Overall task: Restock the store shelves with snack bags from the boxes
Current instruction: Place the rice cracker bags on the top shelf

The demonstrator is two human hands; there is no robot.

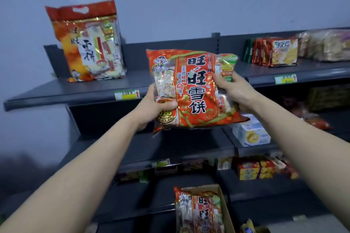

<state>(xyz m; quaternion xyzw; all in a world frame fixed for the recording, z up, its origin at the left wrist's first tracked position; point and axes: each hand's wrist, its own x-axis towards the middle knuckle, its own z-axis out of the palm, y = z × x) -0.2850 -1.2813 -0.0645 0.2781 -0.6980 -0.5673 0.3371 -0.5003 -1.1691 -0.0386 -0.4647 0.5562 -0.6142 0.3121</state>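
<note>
Far left on the top shelf, one snack bag is already stood upright, leaning back a bit toward the wall, w/ a cut-out handle at the top.

The left hand is closed on the lower-left edge of the red snack bag, thumb across the front, fingers hidden behind. The bag is held in mid-air, in front of the top shelf edge and to the right of the standing one, tilted slightly. The right hand is clamped on its right edge the same way, thumb on the front.

Handling, judged from looks only: prob light for its bulk, mostly air and small wrapped crackers. The film is glossy and crinkly, so likely slippery; the contents seem fragile, so squeezing should be avoided. Best taken at the side edges, as is done now, or by the top seam/handle strip. It's soft and floppy, so it prob needs to be leaned back on the shelf to stay up.

Looks: bright red-orange w/ gold trim, big black characters down the middle, a cartoon kid at top left, clear windows showing white individually wrapped packs.

Near bottom, another bag of the same kind is seen sticking out of a cardboard box. Far right, other packets are lined up on the next shelf section.
</note>
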